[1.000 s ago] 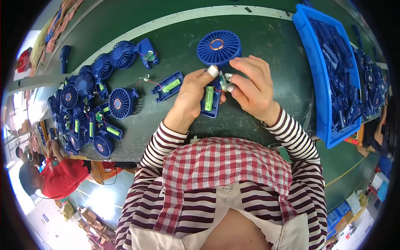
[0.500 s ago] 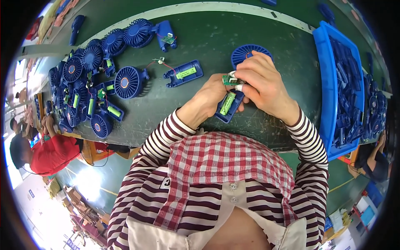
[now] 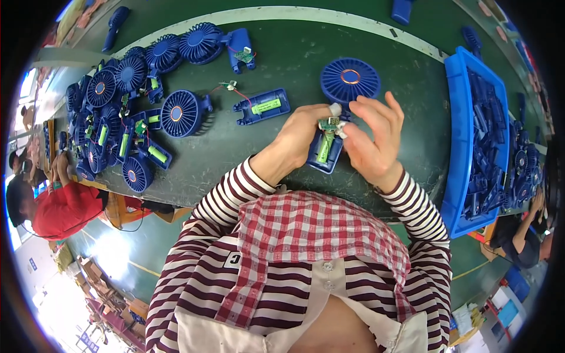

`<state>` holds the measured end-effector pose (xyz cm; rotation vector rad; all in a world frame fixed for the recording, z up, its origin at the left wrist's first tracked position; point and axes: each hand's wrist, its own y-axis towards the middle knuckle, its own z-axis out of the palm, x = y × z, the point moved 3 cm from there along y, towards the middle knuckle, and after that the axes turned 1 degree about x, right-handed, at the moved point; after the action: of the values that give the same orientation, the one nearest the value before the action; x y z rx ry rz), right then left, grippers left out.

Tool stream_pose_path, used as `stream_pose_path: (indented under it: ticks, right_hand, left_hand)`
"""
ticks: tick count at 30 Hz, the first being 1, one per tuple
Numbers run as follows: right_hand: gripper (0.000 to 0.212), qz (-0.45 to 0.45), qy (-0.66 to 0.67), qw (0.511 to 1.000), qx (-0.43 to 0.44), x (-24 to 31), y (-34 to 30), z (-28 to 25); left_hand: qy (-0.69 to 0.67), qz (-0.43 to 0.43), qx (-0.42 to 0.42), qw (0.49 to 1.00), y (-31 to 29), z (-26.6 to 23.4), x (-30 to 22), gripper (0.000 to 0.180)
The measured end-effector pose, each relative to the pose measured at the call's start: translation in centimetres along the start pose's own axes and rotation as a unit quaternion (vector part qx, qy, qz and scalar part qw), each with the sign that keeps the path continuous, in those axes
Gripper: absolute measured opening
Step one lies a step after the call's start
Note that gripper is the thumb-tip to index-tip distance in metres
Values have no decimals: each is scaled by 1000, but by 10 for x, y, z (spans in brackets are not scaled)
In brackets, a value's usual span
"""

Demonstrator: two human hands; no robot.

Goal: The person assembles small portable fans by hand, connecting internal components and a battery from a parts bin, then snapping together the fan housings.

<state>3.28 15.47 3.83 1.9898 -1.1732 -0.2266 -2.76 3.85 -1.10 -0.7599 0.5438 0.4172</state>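
Above the table (image 3: 282,65), left hand (image 3: 296,134) around blue fan handle (image 3: 316,157), right hand (image 3: 375,141) at circuit board (image 3: 327,123), grip unclear

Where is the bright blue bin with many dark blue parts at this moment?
In the head view, the bright blue bin stands on the right side, to the right of the person's right hand, with a pile of blue fans farther right.

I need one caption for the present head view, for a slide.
Left fingers hold an open blue fan handle with a green battery, right fingers close beside its circuit board.
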Motion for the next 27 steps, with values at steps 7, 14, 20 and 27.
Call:
stream_pose_path:
  ticks: [7,14,20,27]
  right_hand:
    - [20,20,-7,1000,-14,1,-16,3]
    - [17,47,1,999,6,0,-13,2]
    - [14,119,70,990,23,-10,-12,3]
    - [11,210,164,959,95,-21,5,-6]
  left_hand:
    - [-34,58,-38,997,-3,4,-5,16]
    - [-23,75,-43,996,-5,6,-4,16]
    - [-2,42,-87,995,-2,5,-2,18]
    - [-39,-2,-85,996,2,1,-4,20]
